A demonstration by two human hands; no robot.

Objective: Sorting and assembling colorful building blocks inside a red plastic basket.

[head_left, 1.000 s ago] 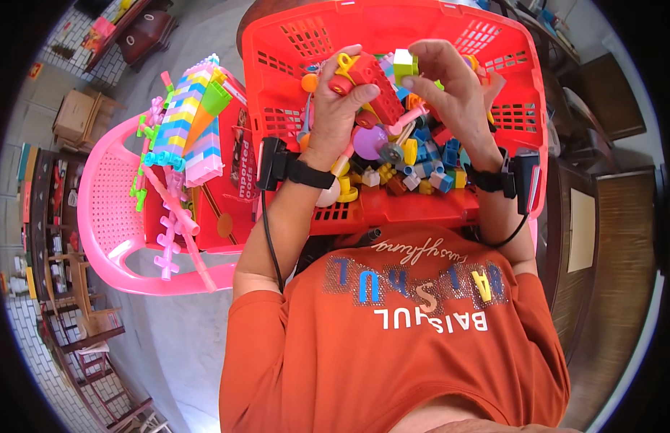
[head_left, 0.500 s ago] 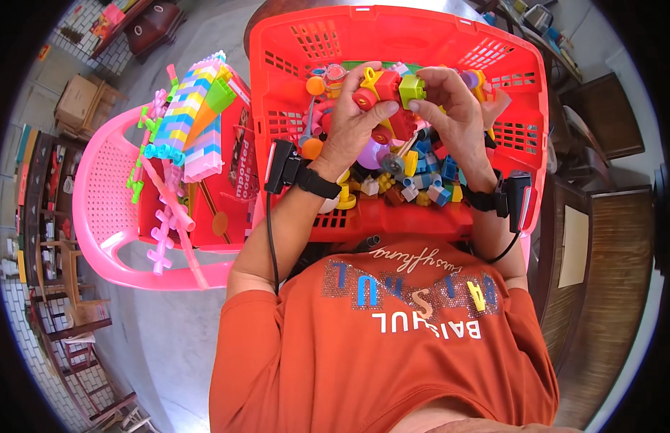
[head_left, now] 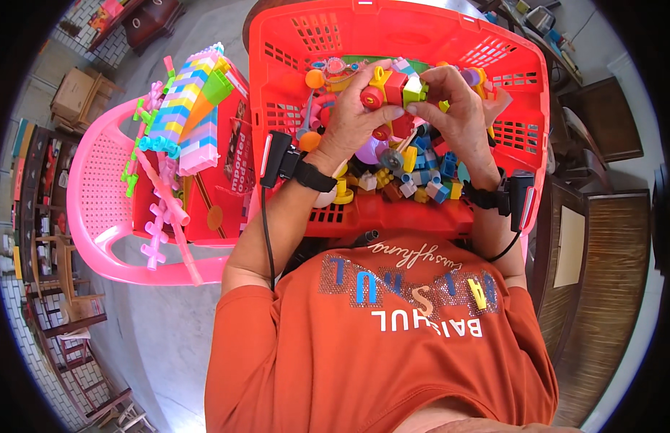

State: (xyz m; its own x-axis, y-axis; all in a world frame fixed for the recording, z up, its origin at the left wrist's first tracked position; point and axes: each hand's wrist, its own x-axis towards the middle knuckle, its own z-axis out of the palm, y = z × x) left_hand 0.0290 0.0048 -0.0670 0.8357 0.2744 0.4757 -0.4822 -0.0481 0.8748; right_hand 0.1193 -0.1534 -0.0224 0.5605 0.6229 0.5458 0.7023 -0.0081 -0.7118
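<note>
Wheeled red toy (head_left: 394, 87) and lime block (head_left: 414, 92) — partly hidden by fingers
Left hand (head_left: 344, 115) grips the toy, right hand (head_left: 462, 110) pinches the block — whether they join is unclear.

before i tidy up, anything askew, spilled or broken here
One thing looks askew: a pink tube slants out over the edge of the pink chair, while the loose blocks lie inside the red basket. The red toy and green block in hand show no obvious damage.
</note>
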